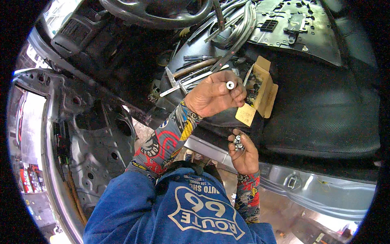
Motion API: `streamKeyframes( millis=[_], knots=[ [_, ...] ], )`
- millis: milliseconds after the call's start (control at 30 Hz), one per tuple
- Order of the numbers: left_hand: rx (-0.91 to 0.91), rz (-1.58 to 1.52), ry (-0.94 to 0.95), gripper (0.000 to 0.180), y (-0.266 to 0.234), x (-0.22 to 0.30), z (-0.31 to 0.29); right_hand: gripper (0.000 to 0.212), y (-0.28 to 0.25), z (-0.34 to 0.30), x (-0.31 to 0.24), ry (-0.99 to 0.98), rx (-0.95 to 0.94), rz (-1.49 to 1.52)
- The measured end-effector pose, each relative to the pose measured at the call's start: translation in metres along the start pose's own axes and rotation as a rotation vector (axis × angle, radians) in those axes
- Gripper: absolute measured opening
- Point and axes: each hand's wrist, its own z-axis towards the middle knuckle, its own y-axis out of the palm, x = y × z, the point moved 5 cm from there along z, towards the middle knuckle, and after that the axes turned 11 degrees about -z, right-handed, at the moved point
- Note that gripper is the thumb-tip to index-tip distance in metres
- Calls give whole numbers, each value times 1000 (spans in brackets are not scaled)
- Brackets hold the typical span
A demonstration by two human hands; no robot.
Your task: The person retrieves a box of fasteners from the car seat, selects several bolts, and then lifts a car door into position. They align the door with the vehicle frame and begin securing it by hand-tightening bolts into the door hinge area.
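The small silver cylinder (230, 85) is held above the black car seat (325, 110), near an opened cardboard box (266, 95), with the steering wheel (162, 21) beyond and leftward. My left hand (213, 93) reaches forward, thumb and fingers pinched on it; my right hand (246, 157), lower, palm up, cradles several metal fasteners (238, 143) in curled fingers.

A small, silvery, round metal piece (228, 85) with a dark central hole, its holed end facing the camera, is pinched in the left hand (213, 94); several small, shiny, silvery metal fasteners (238, 143) lie bunched in the half-curled right hand (245, 157)
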Motion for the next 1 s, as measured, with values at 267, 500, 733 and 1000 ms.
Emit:
streamKeyframes(
  millis=[267,500,733,1000],
  knots=[
    [80,48,67,25,-17,7,-29,33,4,-3,5,-2,-51,33],
    [461,674,-40,25,-35,17,-68,35,10,1,2,-64,49,57],
    [249,1153,-164,15,-9,0,-61,40,30,14,-6,-79,-74,88],
    [36,1573,-93,17,8,-4,-53,42,39,16,-8,-103,-40,84]
  ],
)
